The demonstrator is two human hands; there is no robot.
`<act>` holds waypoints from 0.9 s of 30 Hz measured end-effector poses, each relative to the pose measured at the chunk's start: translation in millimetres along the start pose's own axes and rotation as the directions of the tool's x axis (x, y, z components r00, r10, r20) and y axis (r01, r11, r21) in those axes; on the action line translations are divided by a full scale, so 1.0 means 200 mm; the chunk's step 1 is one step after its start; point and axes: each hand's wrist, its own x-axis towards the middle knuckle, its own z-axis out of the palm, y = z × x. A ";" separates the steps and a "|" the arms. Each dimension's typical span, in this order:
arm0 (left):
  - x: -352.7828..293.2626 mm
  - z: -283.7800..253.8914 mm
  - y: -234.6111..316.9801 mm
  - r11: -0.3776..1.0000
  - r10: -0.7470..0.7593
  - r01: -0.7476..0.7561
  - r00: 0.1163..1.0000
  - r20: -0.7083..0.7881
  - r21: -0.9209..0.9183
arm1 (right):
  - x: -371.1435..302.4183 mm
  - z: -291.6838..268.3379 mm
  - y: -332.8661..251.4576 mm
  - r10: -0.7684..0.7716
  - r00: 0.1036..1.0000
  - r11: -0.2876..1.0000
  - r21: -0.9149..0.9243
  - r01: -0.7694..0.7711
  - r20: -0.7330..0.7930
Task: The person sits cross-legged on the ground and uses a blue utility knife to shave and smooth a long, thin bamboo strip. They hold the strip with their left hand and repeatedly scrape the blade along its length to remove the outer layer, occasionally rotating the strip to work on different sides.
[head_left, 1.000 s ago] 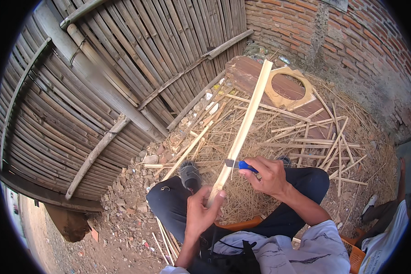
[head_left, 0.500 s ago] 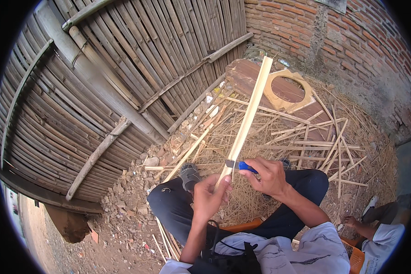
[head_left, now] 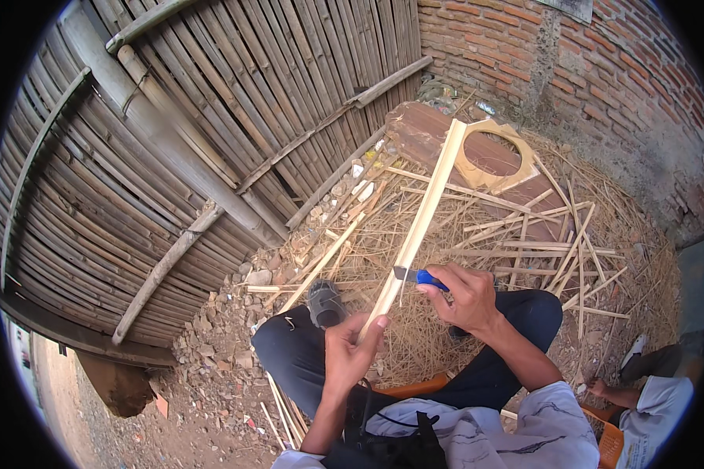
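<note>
My left hand [head_left: 352, 350] is closed round the near end of a long pale bamboo strip [head_left: 427, 213], which slants up and away toward the far right. In my right hand [head_left: 469, 299] is a knife [head_left: 430, 279] with a blue handle and a short dark blade. The blade lies across the strip, a little beyond my left fingers. A thin sliver hangs at the strip's edge just under the blade. Both hands are above my lap, between my bent knees.
A brown board [head_left: 426, 133] lies beyond, bearing a pale frame with a round hole [head_left: 516, 178]. Cut strips [head_left: 563, 248] and straw [head_left: 399, 344] litter the ground. A bamboo fence [head_left: 211, 102] stands left, a brick wall [head_left: 485, 39] behind. Another person [head_left: 653, 406] sits at the lower right.
The bamboo strip and my left hand have come down toward my body. My right hand has shifted slightly right, and more of the knife's blade shows.
</note>
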 end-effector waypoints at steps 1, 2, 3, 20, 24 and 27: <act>-0.02 -0.01 0.00 1.000 -0.009 0.009 1.000 0.006 -0.006 | 0.01 -0.02 0.01 0.025 1.000 1.000 -0.010 -0.025 0.000; -0.04 -0.02 0.00 1.000 -0.019 0.019 1.000 0.014 -0.010 | 0.02 -0.03 0.02 0.052 0.999 0.998 -0.020 -0.052 -0.002; -0.05 -0.03 -0.01 0.999 -0.029 0.030 0.999 0.021 -0.014 | 0.02 -0.02 0.04 0.036 0.999 0.999 0.008 -0.035 -0.023; -0.18 -0.18 -0.09 0.993 -0.081 0.085 0.996 0.046 -0.080 | 0.26 -0.11 0.21 0.083 0.995 0.996 -0.029 -0.085 -0.060; -0.21 -0.20 -0.11 0.992 -0.086 0.089 0.996 0.038 -0.084 | 0.40 -0.15 0.37 0.096 0.990 0.989 -0.103 -0.106 -0.101; -0.18 -0.22 -0.12 0.993 -0.069 0.073 0.997 0.042 -0.088 | 0.49 -0.15 0.46 0.181 0.973 0.971 -0.130 -0.200 -0.143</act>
